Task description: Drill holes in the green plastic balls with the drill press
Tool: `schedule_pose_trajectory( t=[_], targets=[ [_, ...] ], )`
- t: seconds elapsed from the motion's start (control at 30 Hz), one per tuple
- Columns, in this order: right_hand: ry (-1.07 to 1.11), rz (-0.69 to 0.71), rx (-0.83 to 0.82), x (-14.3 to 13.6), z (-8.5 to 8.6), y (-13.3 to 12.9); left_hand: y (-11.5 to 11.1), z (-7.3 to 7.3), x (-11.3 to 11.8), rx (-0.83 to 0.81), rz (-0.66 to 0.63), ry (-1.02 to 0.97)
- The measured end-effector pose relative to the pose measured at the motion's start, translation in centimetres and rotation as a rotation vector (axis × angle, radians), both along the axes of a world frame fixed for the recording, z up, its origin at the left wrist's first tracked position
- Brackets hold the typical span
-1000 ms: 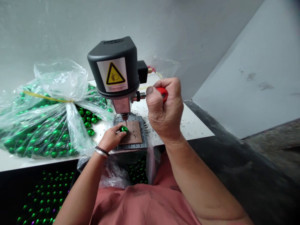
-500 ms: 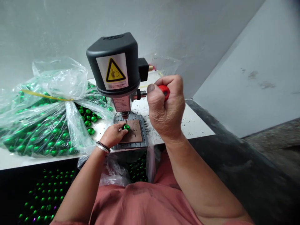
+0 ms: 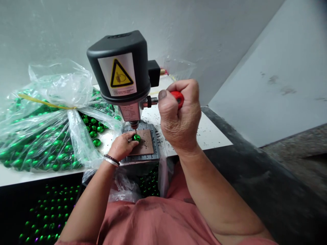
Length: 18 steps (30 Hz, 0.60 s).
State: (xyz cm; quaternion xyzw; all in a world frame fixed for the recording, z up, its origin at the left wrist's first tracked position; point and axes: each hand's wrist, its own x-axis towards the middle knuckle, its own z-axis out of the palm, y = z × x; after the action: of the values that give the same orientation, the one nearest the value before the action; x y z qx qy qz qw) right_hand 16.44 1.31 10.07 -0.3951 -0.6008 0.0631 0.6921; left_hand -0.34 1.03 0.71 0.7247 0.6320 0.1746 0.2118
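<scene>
By the grey wall [image 3: 204,34] we have a white table [image 3: 212,134], with a big see-through bag [image 3: 79,136] on its left side. Our green ball [image 3: 136,138] is small, round and very shiny, with bright spots and dark patches. It sits on the brown board [image 3: 145,148], right under the thin drill bit [image 3: 136,131]. Our left hand [image 3: 122,147] pinches it, thumb and finger open just enough to fit it. Our right hand [image 3: 182,117] is curled tight around the red knob [image 3: 178,99]
</scene>
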Motion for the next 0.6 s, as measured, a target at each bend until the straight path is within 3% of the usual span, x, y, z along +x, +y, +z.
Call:
schedule_pose_trajectory(
  t=[0.3, 0.6],
  targets=[
    [-0.039, -0.053, -0.019, 0.0, -0.1, -0.3, 0.8, 0.0, -0.1, -0.073, -0.046, -0.061],
    [-0.192, -0.147, 0.114, 0.7, -2.2, -0.9, 0.7, 0.0, 0.2, -0.047, -0.049, -0.036]
  ],
)
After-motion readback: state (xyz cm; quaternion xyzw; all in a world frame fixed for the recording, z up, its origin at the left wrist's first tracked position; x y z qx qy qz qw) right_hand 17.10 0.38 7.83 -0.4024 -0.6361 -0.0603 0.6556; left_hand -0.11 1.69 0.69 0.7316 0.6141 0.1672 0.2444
